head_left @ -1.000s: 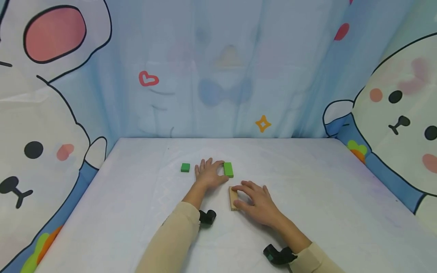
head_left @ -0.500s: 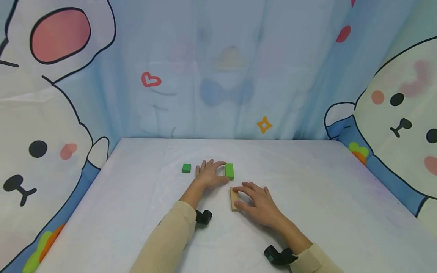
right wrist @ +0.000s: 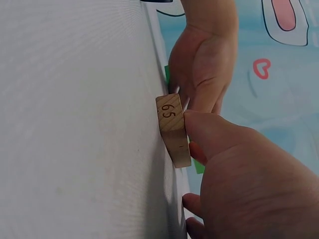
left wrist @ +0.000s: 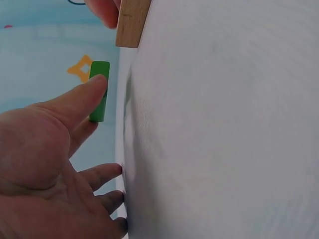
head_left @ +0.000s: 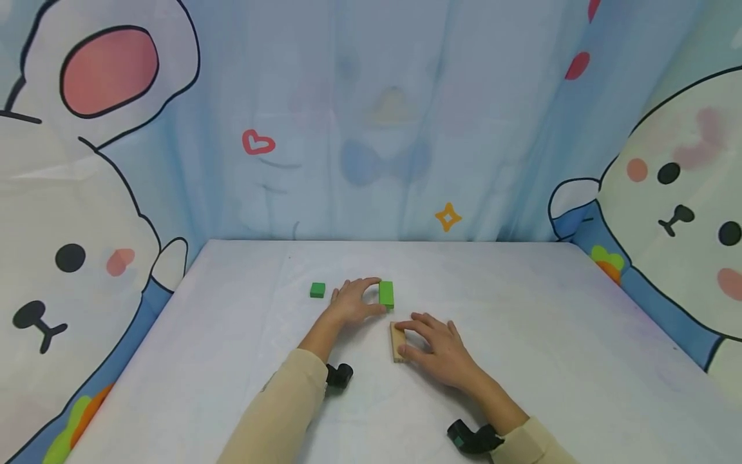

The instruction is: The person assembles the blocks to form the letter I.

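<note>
My left hand (head_left: 350, 304) pinches a bright green rectangular block (head_left: 386, 294) near the middle of the table, thumb at its near end and index finger at its far end. In the left wrist view the thumb covers part of that green block (left wrist: 100, 68), and the other fingers are spread below it. My right hand (head_left: 445, 351) holds a plain wooden block (head_left: 397, 339), closer to me, between thumb and index finger. Printed digits show on the end of this wooden block (right wrist: 173, 127) in the right wrist view. A smaller, darker green block (head_left: 317, 290) lies left of my left hand.
A white cloth covers the table (head_left: 551, 322). Behind it hangs a blue curtain (head_left: 313, 77) with cartoon animals at both sides. Black devices sit at my left wrist (head_left: 339, 376) and right wrist (head_left: 474, 438).
My left hand and the bright green block have shifted slightly left, with the left forearm swinging left too. My right hand and the wooden block stay nearly still. The head view tilts a little.
</note>
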Available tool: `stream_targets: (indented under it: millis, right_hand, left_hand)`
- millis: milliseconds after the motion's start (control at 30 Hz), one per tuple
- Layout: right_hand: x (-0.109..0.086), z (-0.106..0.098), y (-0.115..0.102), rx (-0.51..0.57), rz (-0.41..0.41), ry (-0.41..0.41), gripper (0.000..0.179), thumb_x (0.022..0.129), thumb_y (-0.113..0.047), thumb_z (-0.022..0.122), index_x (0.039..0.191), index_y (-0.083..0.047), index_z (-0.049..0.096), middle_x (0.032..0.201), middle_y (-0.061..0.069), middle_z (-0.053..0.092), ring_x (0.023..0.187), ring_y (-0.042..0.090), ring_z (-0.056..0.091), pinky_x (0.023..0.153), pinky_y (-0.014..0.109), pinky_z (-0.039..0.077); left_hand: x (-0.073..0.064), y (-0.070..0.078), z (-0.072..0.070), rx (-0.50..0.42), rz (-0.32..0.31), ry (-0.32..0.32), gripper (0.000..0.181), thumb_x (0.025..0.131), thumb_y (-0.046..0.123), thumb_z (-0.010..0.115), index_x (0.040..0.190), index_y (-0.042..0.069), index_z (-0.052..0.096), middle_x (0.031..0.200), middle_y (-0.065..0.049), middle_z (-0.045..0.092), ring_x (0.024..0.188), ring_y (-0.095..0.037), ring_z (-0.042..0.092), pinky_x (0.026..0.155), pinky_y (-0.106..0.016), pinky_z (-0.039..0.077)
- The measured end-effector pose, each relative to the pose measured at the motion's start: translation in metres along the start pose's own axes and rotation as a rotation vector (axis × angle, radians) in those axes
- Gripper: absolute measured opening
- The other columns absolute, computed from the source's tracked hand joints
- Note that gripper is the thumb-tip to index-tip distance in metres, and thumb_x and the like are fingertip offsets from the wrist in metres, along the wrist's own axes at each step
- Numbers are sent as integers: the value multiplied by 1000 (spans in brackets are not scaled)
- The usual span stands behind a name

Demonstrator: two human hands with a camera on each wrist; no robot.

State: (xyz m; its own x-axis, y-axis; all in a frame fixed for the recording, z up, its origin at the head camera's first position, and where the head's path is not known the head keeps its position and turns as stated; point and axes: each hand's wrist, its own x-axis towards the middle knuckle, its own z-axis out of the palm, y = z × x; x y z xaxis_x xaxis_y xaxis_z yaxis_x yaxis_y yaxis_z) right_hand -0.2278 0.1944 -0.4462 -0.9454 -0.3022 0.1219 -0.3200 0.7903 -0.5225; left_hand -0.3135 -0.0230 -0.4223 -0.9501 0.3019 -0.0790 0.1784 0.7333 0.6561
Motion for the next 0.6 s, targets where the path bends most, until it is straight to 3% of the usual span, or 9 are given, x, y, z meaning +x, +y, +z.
stream_targets:
  millis: [300,600]
  right_hand:
    - [-1,1,1,10,4,-5,44,97,-46,69,136,-24,67,156,17,51,152,44,34,118,78,8]
    - [1,3,3,1,1,-2,45,98,-46,68,137,-24,66,157,18,49,152,45,32,119,78,7]
  left_hand:
    - [-6,-3,-1,-62,12,0,65,99,38,70,157,25,45,166,-9,39,159,-43,18,127,-63,9]
    - [-15,-1,-2,-102,-8,2,65,98,40,70,157,31,43,165,-13,39,158,-44,20,123,-69,19]
